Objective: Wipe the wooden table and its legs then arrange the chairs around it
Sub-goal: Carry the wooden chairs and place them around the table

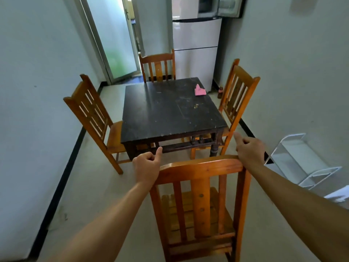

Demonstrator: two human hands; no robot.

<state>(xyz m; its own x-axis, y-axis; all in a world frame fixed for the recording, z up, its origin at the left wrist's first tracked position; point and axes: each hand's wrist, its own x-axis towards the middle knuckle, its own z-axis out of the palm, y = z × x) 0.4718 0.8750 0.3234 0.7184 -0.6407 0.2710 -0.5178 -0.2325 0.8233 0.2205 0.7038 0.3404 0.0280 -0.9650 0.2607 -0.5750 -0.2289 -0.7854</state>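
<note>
Head view: the dark wooden worktop (170,110) stands mid-frame, with a pink cloth (199,90) lying near its 1 o'clock corner. The left chair (90,108), far chair (158,65) and right chair (238,87) sit at its 9, 12 and 3 o'clock sides. The near chair (200,171) stands apart at 6 o'clock. The left hand (146,167) and right hand (249,150) grip its top-rail ends, fingers curled and each forefinger sticking out. A white rack (302,159) stands at 4 o'clock.

At twelve o'clock ahead of me stands a white fridge (196,53) with a boxy appliance (207,6) on top. At eleven o'clock a frosted glass door (113,38) hangs open. A small brown bottle (220,92) sits on the floor (94,195) at one o'clock, just beside the fridge. A white wire rack (300,159) stands at three o'clock. A black skirting strip (62,178) runs along at nine o'clock.
</note>
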